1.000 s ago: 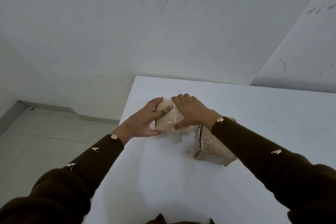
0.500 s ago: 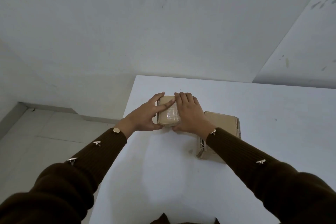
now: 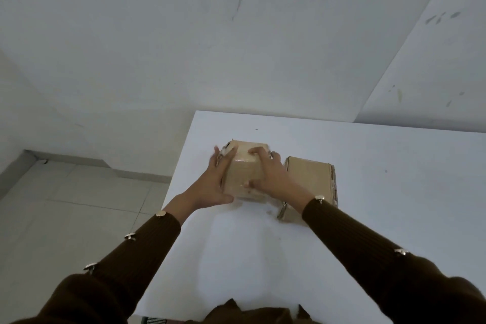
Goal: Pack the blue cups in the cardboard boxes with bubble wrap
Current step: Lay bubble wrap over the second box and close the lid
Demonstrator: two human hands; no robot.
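Two cardboard boxes sit toward the far left part of the white counter (image 3: 394, 205), side by side. Two bare hands work on the left box (image 3: 243, 173), the only one being held. The left grip (image 3: 214, 183) clasps its left side, fingers stretched along the wall and thumb hooked under the near edge. The right grip (image 3: 269, 175) curls over its top, thumb pressed on the near face. Whether this box rests flat or is tipped up, I cannot tell. The right box (image 3: 311, 179) lies closed just beside it; the right wrist and dark brown sleeve (image 3: 342, 229) cover its near left corner. Beyond stand a grey wall (image 3: 236, 60) and, left, a tiled floor (image 3: 79, 205).
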